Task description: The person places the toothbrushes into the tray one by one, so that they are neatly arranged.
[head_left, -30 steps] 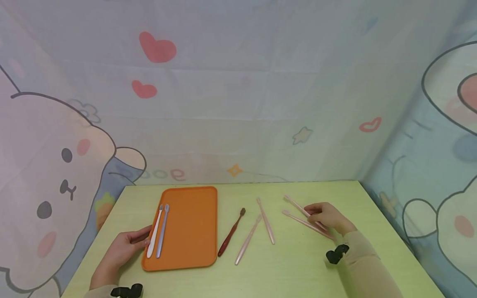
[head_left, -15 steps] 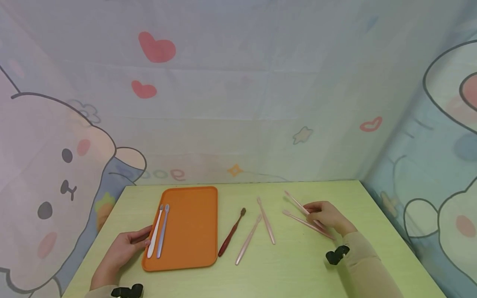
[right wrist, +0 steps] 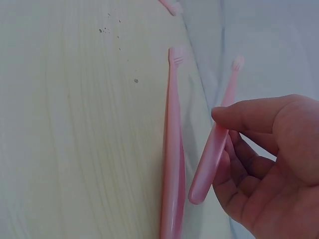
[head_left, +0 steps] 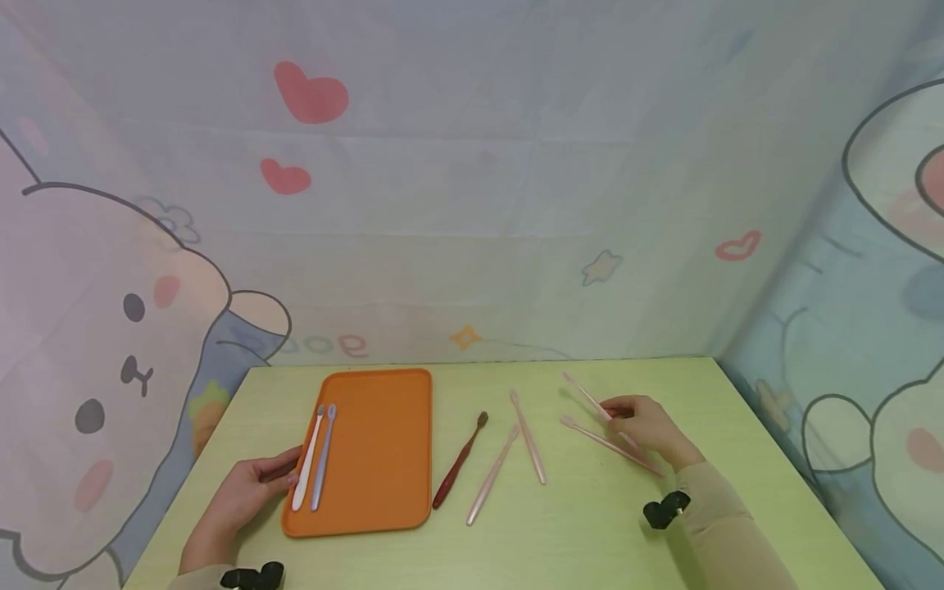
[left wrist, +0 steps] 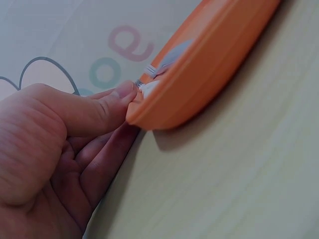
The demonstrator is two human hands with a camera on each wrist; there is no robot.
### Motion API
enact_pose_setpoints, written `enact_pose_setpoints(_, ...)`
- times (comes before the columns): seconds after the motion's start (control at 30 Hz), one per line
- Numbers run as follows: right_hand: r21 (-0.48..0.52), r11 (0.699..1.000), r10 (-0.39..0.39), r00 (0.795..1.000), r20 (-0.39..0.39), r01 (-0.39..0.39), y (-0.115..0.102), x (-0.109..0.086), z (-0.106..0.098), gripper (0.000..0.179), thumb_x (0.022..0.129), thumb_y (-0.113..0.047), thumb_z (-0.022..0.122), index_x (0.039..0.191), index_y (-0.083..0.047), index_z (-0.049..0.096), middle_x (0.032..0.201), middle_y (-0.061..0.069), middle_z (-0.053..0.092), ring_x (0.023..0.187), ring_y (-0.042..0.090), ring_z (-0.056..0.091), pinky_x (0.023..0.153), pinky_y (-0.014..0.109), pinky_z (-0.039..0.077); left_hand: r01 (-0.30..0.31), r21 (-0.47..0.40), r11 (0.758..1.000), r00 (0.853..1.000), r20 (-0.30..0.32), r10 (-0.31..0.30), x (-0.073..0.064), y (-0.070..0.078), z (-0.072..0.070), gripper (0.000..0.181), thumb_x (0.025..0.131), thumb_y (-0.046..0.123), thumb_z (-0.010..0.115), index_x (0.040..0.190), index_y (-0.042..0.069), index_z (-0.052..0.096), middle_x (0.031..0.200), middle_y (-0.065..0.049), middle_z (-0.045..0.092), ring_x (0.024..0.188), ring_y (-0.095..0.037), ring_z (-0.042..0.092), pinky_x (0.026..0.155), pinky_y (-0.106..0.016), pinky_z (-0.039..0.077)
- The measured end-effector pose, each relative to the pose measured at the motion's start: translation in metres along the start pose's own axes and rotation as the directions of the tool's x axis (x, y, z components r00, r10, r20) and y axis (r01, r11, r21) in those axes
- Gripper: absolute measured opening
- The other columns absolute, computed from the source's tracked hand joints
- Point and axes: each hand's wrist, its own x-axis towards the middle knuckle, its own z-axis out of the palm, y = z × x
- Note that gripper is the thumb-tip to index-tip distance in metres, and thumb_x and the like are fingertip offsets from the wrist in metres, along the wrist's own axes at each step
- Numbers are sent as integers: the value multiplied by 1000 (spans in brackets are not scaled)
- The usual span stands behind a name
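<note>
My right hand pinches a pink toothbrush between thumb and fingers, its head pointing away and tilted up off the table. A second pink toothbrush lies on the table just beside it. At the left, my left hand grips the near-left rim of an orange tray, thumb on top of the edge in the left wrist view. Inside the tray, a white toothbrush and a lavender toothbrush lie side by side near that thumb.
Between the tray and my right hand lie a dark red toothbrush and two more pink ones, a nearer pink toothbrush and a farther pink toothbrush. A printed cloth hangs behind the pale table.
The pink toothbrush in my right hand has been lifted, its head rising from the table. My left hand and the tray have stayed in place.
</note>
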Motion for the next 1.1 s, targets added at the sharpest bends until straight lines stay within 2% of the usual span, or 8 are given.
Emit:
enact_pose_setpoints(0.1,-7,1000,-9,999,-34,9,-1,0,0,39,97,-7,71,135,3,71,119,16,74,105,28,67,88,39,55,-2,-8,1000,1000,2,2,0,0,0,57,100,19,79,150,-2,59,149,-20,60,118,3,61,93,-10,47)
enact_pose_setpoints(0.3,78,997,20,991,-130,-10,-3,0,0,40,101,-8,70,139,4,68,125,20,72,114,33,67,85,31,55,-4,-6,1000,1000,0,4,-1,1,0,57,100,20,79,149,-1,60,148,-19,61,118,3,61,93,-10,47)
enact_pose_setpoints(0.4,132,991,59,982,-181,-35,-4,0,1,42,101,-9,70,141,4,67,126,19,72,114,30,66,84,25,53,-3,-4,1000,1000,-2,3,-1,2,1,58,99,21,80,149,-1,60,148,-18,61,117,5,60,93,-9,45)
enact_pose_setpoints(0.53,213,975,104,969,-223,-55,-9,-2,4,44,101,-8,71,142,5,65,125,19,72,107,19,65,81,18,52,0,5,1000,1000,-1,0,-1,2,1,58,99,22,80,149,0,61,148,-17,62,118,4,59,93,-9,45)
enact_pose_setpoints(0.73,313,947,140,966,-217,-67,-19,-7,10,46,102,-7,70,145,6,62,128,24,70,98,9,63,78,18,54,-3,23,1000,1000,-1,3,1,3,-1,58,100,22,79,150,0,60,148,-17,62,121,-2,61,94,-10,47)
enact_pose_setpoints(1.1,511,857,195,961,-198,-69,-26,-7,24,49,103,-6,70,147,9,58,135,25,65,99,6,62,84,20,56,-20,24,1000,1000,-10,20,1,3,0,56,100,19,79,148,-2,61,147,-19,62,120,0,60,94,-10,46)
